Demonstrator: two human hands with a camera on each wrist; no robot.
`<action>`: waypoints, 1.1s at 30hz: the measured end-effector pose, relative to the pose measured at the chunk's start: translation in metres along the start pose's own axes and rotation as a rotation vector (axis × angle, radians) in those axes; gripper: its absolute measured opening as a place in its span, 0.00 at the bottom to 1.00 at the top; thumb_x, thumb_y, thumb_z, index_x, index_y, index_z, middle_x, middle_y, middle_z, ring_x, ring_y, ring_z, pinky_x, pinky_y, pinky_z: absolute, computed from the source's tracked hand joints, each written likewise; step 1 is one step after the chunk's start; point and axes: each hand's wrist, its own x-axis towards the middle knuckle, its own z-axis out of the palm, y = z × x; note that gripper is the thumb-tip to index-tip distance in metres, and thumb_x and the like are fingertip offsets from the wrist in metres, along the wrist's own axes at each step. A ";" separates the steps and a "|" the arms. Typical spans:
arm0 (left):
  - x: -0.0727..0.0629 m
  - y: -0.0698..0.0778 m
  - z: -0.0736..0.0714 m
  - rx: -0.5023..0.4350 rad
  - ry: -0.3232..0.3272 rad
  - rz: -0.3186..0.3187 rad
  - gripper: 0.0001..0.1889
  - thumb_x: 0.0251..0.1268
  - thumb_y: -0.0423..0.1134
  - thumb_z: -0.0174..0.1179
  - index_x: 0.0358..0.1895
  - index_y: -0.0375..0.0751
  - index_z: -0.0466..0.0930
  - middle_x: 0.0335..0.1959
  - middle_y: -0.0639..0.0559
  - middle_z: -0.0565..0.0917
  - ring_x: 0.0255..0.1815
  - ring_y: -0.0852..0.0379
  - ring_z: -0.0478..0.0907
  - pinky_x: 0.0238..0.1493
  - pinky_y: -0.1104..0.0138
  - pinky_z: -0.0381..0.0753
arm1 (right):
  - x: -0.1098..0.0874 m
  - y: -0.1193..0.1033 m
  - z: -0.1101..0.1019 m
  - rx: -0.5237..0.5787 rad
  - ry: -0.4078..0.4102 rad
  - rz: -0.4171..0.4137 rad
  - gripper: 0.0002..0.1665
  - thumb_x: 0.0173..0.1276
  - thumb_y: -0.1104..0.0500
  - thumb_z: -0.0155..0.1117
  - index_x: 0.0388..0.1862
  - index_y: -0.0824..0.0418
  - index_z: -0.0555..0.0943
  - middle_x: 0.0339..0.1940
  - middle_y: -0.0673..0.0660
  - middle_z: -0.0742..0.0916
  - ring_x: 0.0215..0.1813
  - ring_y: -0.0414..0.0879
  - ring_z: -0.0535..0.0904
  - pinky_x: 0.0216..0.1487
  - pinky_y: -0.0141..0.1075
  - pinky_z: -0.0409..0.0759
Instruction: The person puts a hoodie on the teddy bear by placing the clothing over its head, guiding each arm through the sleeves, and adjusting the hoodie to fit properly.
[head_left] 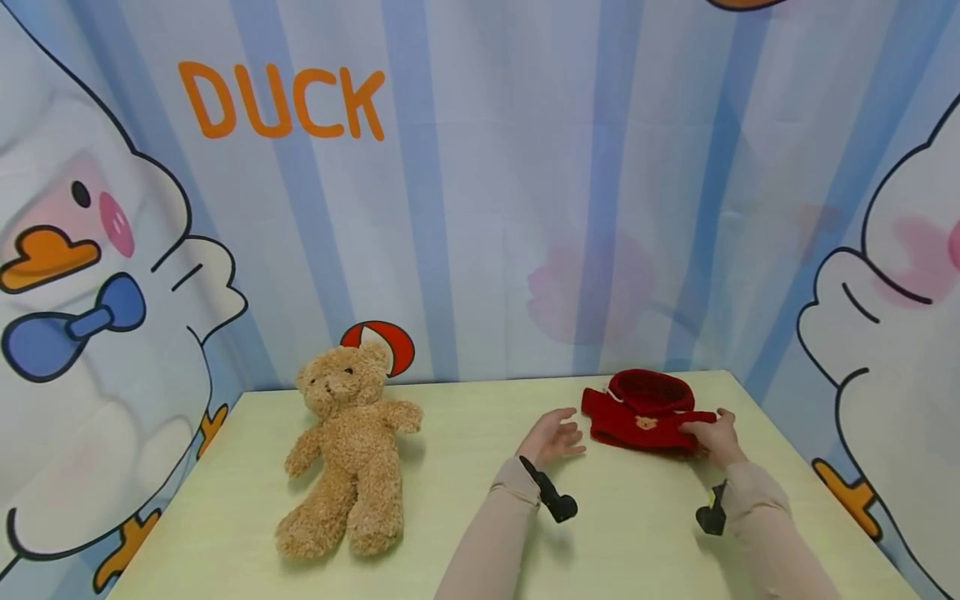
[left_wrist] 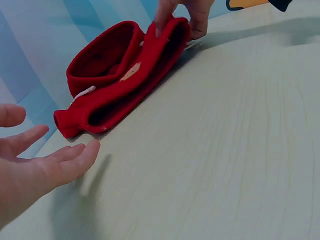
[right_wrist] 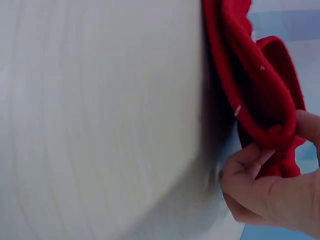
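Note:
A small red doll sweater (head_left: 626, 425) with a wide collar and a bear-face patch lies at the back right of the table. My right hand (head_left: 717, 437) pinches its right side near the sleeve, thumb on top and fingers beneath. In the right wrist view the sweater's hem (right_wrist: 260, 95) gapes and that edge is raised off the table. Just left of the sweater, my left hand (head_left: 553, 437) hovers with fingers spread and holds nothing. The left wrist view shows its fingers (left_wrist: 75, 162) near the left sleeve (left_wrist: 67, 122).
A tan teddy bear (head_left: 360, 458) lies on its back on the left part of the pale table (head_left: 465, 467). Behind the table hangs a blue-striped curtain (head_left: 487, 208) with printed ducks. Black wrist cameras (head_left: 558, 504) are strapped to both wrists.

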 end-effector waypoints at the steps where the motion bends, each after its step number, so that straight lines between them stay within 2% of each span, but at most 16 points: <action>1: 0.019 -0.009 -0.008 -0.013 0.002 -0.002 0.28 0.65 0.41 0.47 0.66 0.36 0.54 0.65 0.27 0.53 0.63 0.35 0.60 0.54 0.47 0.69 | 0.000 -0.003 0.000 0.072 -0.047 0.020 0.55 0.58 0.63 0.53 0.66 0.65 0.22 0.53 0.73 0.59 0.20 0.40 0.65 0.27 0.35 0.71; 6: 0.128 -0.067 -0.050 -0.109 -0.019 -0.006 0.34 0.61 0.47 0.51 0.65 0.33 0.52 0.59 0.22 0.59 0.54 0.28 0.67 0.47 0.47 0.73 | -0.007 -0.017 0.004 0.371 -0.246 0.114 0.55 0.62 0.65 0.49 0.65 0.57 0.16 0.50 0.61 0.60 0.27 0.38 0.71 0.36 0.36 0.77; 9: 0.150 -0.080 -0.055 -0.138 0.011 0.005 0.38 0.60 0.52 0.53 0.64 0.31 0.49 0.54 0.22 0.64 0.50 0.28 0.70 0.47 0.47 0.73 | -0.012 -0.025 0.008 0.449 -0.299 0.135 0.50 0.65 0.64 0.46 0.66 0.57 0.20 0.47 0.57 0.63 0.27 0.38 0.74 0.37 0.34 0.78; 11: 0.149 -0.080 -0.055 -0.124 0.016 0.023 0.43 0.57 0.55 0.54 0.64 0.27 0.46 0.49 0.23 0.69 0.45 0.32 0.74 0.43 0.49 0.76 | -0.016 -0.031 0.010 0.463 -0.316 0.129 0.48 0.66 0.64 0.45 0.67 0.57 0.22 0.43 0.55 0.64 0.27 0.38 0.74 0.35 0.33 0.78; 13: 0.133 -0.072 -0.049 -0.103 0.049 0.030 0.42 0.56 0.55 0.55 0.62 0.26 0.49 0.45 0.26 0.73 0.42 0.36 0.77 0.43 0.50 0.76 | -0.019 -0.036 0.013 0.447 -0.327 0.117 0.48 0.66 0.64 0.45 0.67 0.56 0.23 0.43 0.55 0.65 0.27 0.38 0.74 0.34 0.31 0.78; 16: 0.107 -0.058 -0.038 -0.112 0.076 0.051 0.40 0.56 0.54 0.55 0.60 0.25 0.51 0.46 0.28 0.73 0.44 0.39 0.77 0.46 0.52 0.76 | -0.022 -0.043 0.015 0.415 -0.345 0.092 0.49 0.65 0.63 0.45 0.68 0.55 0.21 0.51 0.59 0.62 0.32 0.39 0.73 0.35 0.31 0.78; 18: 0.098 -0.052 -0.034 -0.137 0.074 0.074 0.37 0.57 0.53 0.55 0.59 0.28 0.54 0.47 0.27 0.71 0.46 0.38 0.76 0.47 0.53 0.76 | -0.024 -0.047 0.017 0.389 -0.359 0.077 0.50 0.65 0.63 0.46 0.68 0.54 0.22 0.60 0.65 0.57 0.36 0.40 0.72 0.37 0.32 0.79; 19: 0.098 -0.050 -0.036 -0.158 0.075 0.078 0.36 0.55 0.53 0.57 0.58 0.30 0.56 0.46 0.28 0.71 0.46 0.39 0.76 0.46 0.54 0.77 | -0.025 -0.049 0.019 0.368 -0.370 0.065 0.50 0.65 0.63 0.47 0.68 0.54 0.22 0.64 0.67 0.53 0.38 0.41 0.71 0.38 0.33 0.79; 22: 0.106 -0.048 -0.047 -0.194 0.027 0.094 0.34 0.50 0.52 0.62 0.54 0.37 0.60 0.43 0.35 0.72 0.41 0.43 0.76 0.37 0.58 0.79 | -0.027 -0.055 0.024 0.325 -0.400 0.033 0.50 0.65 0.63 0.48 0.69 0.53 0.24 0.69 0.66 0.43 0.40 0.41 0.71 0.40 0.34 0.79; 25: 0.097 -0.036 -0.048 -0.222 0.013 0.055 0.30 0.50 0.46 0.63 0.56 0.47 0.61 0.45 0.40 0.70 0.42 0.47 0.72 0.38 0.61 0.73 | -0.029 -0.061 0.029 0.274 -0.430 -0.006 0.50 0.65 0.63 0.48 0.69 0.54 0.25 0.69 0.67 0.43 0.39 0.40 0.74 0.39 0.35 0.79; 27: 0.086 -0.025 -0.047 -0.200 -0.021 0.040 0.27 0.53 0.40 0.59 0.58 0.50 0.62 0.45 0.40 0.69 0.43 0.47 0.69 0.37 0.64 0.68 | -0.030 -0.066 0.033 0.262 -0.444 -0.021 0.50 0.64 0.63 0.49 0.70 0.53 0.26 0.69 0.67 0.44 0.37 0.39 0.75 0.38 0.35 0.79; 28: 0.074 -0.016 -0.044 -0.185 -0.021 0.016 0.28 0.55 0.37 0.57 0.60 0.53 0.62 0.48 0.41 0.68 0.45 0.47 0.68 0.36 0.65 0.65 | -0.031 -0.068 0.034 0.250 -0.455 -0.029 0.49 0.64 0.63 0.48 0.70 0.52 0.26 0.69 0.67 0.44 0.37 0.39 0.76 0.38 0.35 0.79; 30: 0.054 0.002 -0.039 -0.102 -0.042 0.001 0.25 0.55 0.33 0.51 0.59 0.51 0.65 0.48 0.42 0.70 0.45 0.47 0.67 0.32 0.66 0.58 | -0.033 -0.074 0.037 0.227 -0.475 -0.045 0.50 0.64 0.64 0.48 0.70 0.50 0.27 0.69 0.68 0.43 0.36 0.40 0.77 0.37 0.35 0.79; 31: 0.041 0.013 -0.036 -0.055 -0.054 -0.004 0.26 0.54 0.31 0.48 0.60 0.50 0.65 0.50 0.43 0.70 0.47 0.47 0.67 0.32 0.66 0.58 | -0.034 -0.078 0.039 0.218 -0.486 -0.054 0.50 0.64 0.64 0.48 0.70 0.49 0.27 0.70 0.68 0.43 0.36 0.41 0.78 0.37 0.36 0.79; 32: 0.040 0.019 -0.041 -0.018 -0.093 0.014 0.26 0.52 0.30 0.49 0.58 0.49 0.67 0.49 0.43 0.71 0.45 0.47 0.68 0.30 0.66 0.59 | -0.034 -0.081 0.041 0.204 -0.496 -0.067 0.50 0.64 0.65 0.49 0.70 0.48 0.26 0.70 0.68 0.43 0.37 0.41 0.78 0.38 0.36 0.79; 33: 0.028 0.030 -0.039 0.029 -0.096 0.027 0.26 0.51 0.28 0.47 0.58 0.48 0.68 0.49 0.44 0.71 0.45 0.46 0.68 0.30 0.66 0.59 | -0.035 -0.084 0.043 0.187 -0.502 -0.081 0.51 0.64 0.65 0.49 0.70 0.48 0.27 0.70 0.69 0.43 0.37 0.42 0.79 0.38 0.36 0.79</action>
